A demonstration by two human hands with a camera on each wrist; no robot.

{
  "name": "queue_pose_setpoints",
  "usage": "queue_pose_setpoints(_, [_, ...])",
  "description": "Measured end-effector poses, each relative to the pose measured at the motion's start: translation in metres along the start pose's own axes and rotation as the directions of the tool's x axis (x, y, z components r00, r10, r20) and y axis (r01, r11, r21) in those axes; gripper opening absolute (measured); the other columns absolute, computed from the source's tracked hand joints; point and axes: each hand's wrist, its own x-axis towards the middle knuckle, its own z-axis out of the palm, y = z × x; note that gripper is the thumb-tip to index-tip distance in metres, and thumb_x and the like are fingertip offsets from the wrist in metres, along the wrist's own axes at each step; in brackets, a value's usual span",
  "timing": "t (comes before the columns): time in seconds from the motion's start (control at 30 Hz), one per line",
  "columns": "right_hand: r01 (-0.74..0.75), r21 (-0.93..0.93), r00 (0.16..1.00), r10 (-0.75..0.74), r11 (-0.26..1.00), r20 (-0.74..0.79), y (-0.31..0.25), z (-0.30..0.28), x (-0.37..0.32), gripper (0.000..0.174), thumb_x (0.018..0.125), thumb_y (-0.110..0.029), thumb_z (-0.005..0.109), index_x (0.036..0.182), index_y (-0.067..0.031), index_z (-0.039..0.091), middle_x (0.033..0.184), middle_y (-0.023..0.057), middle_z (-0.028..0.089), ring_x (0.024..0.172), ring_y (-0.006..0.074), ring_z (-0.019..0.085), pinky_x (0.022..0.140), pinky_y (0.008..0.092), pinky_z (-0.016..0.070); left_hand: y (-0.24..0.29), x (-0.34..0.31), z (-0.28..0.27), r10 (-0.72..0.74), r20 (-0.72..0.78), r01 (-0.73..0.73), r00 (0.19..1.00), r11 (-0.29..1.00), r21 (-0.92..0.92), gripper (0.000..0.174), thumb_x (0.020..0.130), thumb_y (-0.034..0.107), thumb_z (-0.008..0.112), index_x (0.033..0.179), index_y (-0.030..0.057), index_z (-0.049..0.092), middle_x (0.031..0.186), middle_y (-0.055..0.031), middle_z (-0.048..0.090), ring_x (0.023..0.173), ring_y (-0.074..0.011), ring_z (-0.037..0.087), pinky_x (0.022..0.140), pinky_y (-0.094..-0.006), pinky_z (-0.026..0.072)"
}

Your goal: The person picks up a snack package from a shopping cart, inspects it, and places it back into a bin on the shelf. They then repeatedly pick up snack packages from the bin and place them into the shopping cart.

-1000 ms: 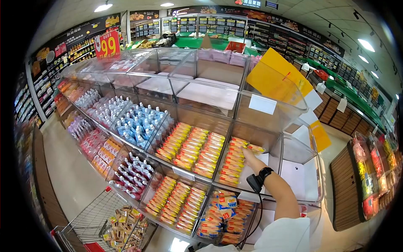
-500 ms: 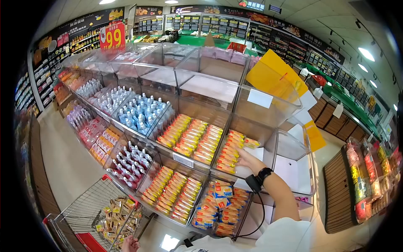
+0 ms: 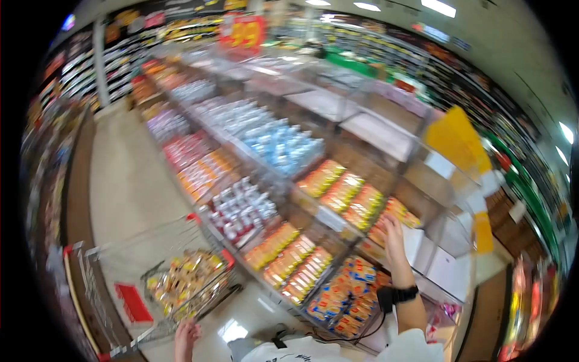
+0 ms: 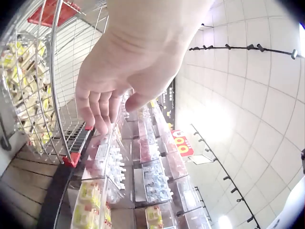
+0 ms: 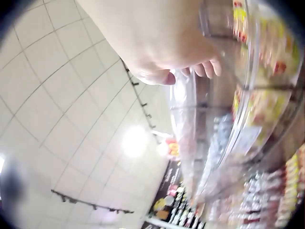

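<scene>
My right hand (image 3: 393,236) is above the clear bin of yellow-and-orange snack packs (image 3: 398,208). In the right wrist view its fingers (image 5: 209,67) are loosely bent, with nothing between them. Low in the head view, my left hand (image 3: 188,330) is beside the wire shopping cart (image 3: 129,241). The left wrist view shows that hand's fingers (image 4: 99,107) hanging loosely apart from the cart's bars, holding nothing. Inside the cart lies a heap of small yellow-and-brown packets (image 3: 187,277). Blur softens the head and right wrist views.
Clear bins hold blue pouches (image 3: 280,145), dark red pouches with white tops (image 3: 241,208) and orange-and-blue packs (image 3: 350,295). A red price sign (image 3: 242,35) stands over the display. Floor (image 3: 123,151) runs along its left; another shelf (image 3: 482,314) is at right.
The head view has swung left, so the display now appears farther right and the cart shows more fully. My right hand has drawn back from the packs; more of my left hand shows.
</scene>
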Motion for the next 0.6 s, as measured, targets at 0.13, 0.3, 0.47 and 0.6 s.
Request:
queue_pose_setpoints(0.13, [-0.019,0.082,0.911,-0.016,0.996,0.413,0.000,0.108,-0.086,0.032,0.083,-0.024,0.042,0.105,-0.0012,0.038,0.098,0.0095,0.049,0.085,0.0157,0.049,0.074,0.0270,0.0394,0.013,-0.004,-0.023,0.003,-0.035,0.001,0.999,0.993,0.116,0.021,0.081,0.015,0.042,0.098,0.0025,0.046,0.082,-0.0076,0.055,0.072,-0.0120,0.052,0.062,-0.0226,0.0415])
queue_pose_setpoints(0.3, [-0.362,-0.084,0.649,0.316,0.928,0.692,0.069,0.215,-0.169,0.026,0.082,-0.018,0.043,0.101,0.0001,0.042,0.093,0.0146,0.051,0.081,0.0202,0.053,0.072,0.0290,0.0428,0.018,0.001,-0.082,0.041,-0.060,-0.026,0.997,0.972,0.235,0.020,0.082,0.015,0.041,0.097,0.0044,0.046,0.082,-0.0062,0.055,0.073,-0.0132,0.053,0.063,-0.0239,0.0415])
queue_pose_setpoints(0.47, [-0.364,-0.348,0.415,0.484,0.864,0.770,0.119,0.298,-0.224,0.024,0.083,-0.018,0.041,0.101,-0.0022,0.043,0.094,0.0112,0.052,0.081,0.0172,0.053,0.071,0.0263,0.0419,0.021,0.005,-0.147,0.349,-0.258,-0.034,0.901,0.649,0.760,0.018,0.078,0.012,0.044,0.093,0.0022,0.048,0.082,-0.0124,0.055,0.070,-0.0214,0.055,0.061,-0.0292,0.0430])
queue_pose_setpoints(0.6, [-0.386,-0.457,0.250,0.568,0.801,0.784,0.164,0.356,-0.237,0.028,0.082,-0.023,0.044,0.103,-0.0038,0.042,0.093,0.0078,0.054,0.080,0.0142,0.053,0.071,0.0248,0.0399,0.045,0.003,-0.175,0.420,-0.282,0.019,0.863,0.531,0.847,0.018,0.075,0.009,0.046,0.091,0.0017,0.048,0.083,-0.0151,0.054,0.071,-0.0265,0.054,0.063,-0.0326,0.0432])
